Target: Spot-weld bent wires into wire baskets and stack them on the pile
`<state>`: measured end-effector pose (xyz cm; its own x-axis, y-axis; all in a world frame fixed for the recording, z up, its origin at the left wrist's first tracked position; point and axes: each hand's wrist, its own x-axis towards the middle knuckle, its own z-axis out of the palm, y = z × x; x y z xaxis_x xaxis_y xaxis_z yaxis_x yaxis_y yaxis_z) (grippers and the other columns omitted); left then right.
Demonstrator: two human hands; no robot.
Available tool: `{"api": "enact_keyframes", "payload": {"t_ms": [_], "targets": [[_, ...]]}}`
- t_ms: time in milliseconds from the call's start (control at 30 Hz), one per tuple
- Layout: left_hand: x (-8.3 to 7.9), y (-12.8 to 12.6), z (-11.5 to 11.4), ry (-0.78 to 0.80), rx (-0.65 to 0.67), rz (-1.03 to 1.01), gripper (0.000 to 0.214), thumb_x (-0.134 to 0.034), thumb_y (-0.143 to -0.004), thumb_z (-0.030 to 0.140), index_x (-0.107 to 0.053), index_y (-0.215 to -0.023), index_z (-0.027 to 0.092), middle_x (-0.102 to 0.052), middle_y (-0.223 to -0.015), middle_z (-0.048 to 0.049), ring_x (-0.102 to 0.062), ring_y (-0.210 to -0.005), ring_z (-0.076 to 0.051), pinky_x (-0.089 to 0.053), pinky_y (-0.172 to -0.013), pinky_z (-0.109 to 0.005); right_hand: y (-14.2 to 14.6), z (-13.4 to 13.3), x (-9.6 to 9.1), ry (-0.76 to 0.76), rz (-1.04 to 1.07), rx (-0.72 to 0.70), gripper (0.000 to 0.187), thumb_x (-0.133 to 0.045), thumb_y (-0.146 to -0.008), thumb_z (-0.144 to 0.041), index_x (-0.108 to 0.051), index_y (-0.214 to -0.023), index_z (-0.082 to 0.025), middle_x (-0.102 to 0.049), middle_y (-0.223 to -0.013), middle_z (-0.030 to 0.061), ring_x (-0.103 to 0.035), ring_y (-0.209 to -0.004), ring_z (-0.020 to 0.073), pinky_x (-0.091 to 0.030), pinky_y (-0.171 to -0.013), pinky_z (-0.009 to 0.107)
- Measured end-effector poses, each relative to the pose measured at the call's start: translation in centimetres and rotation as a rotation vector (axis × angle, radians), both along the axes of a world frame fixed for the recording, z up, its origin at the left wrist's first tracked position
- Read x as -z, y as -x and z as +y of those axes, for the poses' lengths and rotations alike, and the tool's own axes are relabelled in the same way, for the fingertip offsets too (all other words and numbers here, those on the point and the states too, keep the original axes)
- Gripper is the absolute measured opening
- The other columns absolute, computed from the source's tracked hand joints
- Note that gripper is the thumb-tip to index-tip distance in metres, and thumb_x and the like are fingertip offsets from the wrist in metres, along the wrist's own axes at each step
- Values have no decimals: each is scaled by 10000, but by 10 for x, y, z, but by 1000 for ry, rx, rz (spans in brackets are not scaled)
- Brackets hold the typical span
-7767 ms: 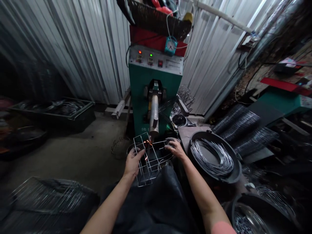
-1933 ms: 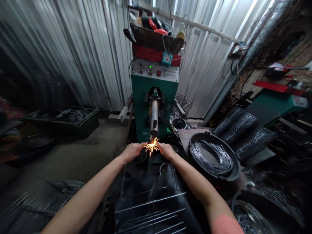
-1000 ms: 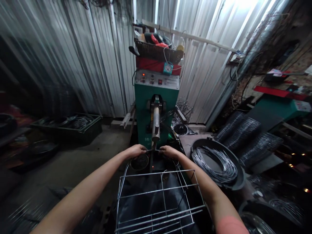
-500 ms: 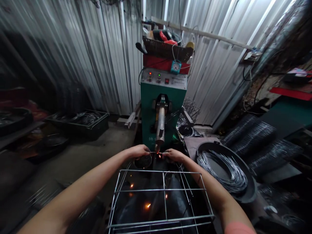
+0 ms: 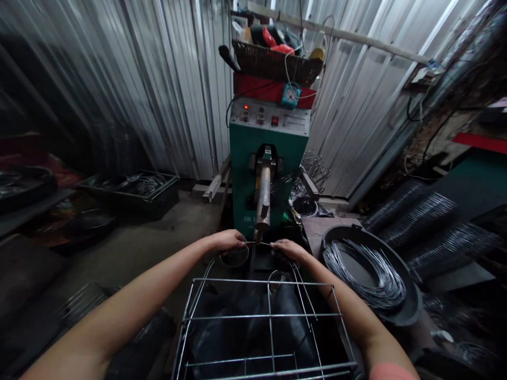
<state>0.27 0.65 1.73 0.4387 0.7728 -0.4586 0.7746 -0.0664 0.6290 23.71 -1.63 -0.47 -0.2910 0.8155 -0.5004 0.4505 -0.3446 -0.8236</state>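
In the head view, my left hand (image 5: 229, 240) is closed, fingertips pinching one side of a thin metal wire (image 5: 251, 243). My right hand (image 5: 291, 249) pinches the other side, a short gap away. Between them, the wire lies beneath the tip of a spot welder's electrode arm (image 5: 263, 203); a faint red glow shows there. Behind stands the green spot welding machine (image 5: 242, 163), its red lamp lit. Nearer to me, a wire rack (image 5: 270, 317) extends below my forearms. Whether the pinched wire belongs to it, I cannot tell.
At the right, a round black tray (image 5: 412, 303) holds a coil of wires (image 5: 380, 282), with bundled mesh (image 5: 428, 214) behind. A green bin (image 5: 156, 203) of metal parts stands at the left. A basket (image 5: 277, 60) and teal clock (image 5: 291, 95) sit atop the machine.
Sparks that were flying under the electrode and over the rack are gone, and the bright glow has faded. The machine's green lamp has gone dark. Both hands keep their pinch on the wire.
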Motion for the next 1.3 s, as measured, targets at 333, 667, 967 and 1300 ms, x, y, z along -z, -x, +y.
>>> {"api": "enact_keyframes", "payload": {"t_ms": [333, 667, 967, 1300], "targets": [[8, 2, 4, -39, 10, 2, 355, -504, -728, 387, -661, -945, 156, -462, -492, 46, -404, -395, -87, -326, -412, -205, 4, -6, 0, 0, 31, 51, 281, -432, -881, -298, -513, -663, -140, -360, -412, -88, -278, -313, 28, -175, -329, 158], [-13, 0, -11, -166, 33, 93, 400, -491, -730, 380, -642, -1007, 134, -488, -492, 34, -430, -404, -112, -333, -413, -219, 5, -22, 4, -108, -82, 53, 282, -494, -851, -304, -562, -645, -125, -499, -504, -41, -424, -434, 57, -336, -450, 176], [-63, 18, -111, -481, 144, 17, 418, -489, -774, 447, -640, -1082, 208, -683, -978, -43, -602, -881, -203, -432, -774, -266, -5, -78, 14, -628, 80, -16, 141, -606, -711, -229, -608, -826, -147, -624, -788, -5, -559, -764, 124, -424, -757, 250], [130, 142, -203, 7, -1104, -687, 501, -790, -448, 386, -634, -867, 159, -683, -849, -109, -635, -912, -297, -512, -795, -406, -6, -88, 70, -840, 173, 284, 192, -581, -717, -336, -631, -812, -177, -648, -817, 32, -583, -809, 173, -433, -783, 300]]}}
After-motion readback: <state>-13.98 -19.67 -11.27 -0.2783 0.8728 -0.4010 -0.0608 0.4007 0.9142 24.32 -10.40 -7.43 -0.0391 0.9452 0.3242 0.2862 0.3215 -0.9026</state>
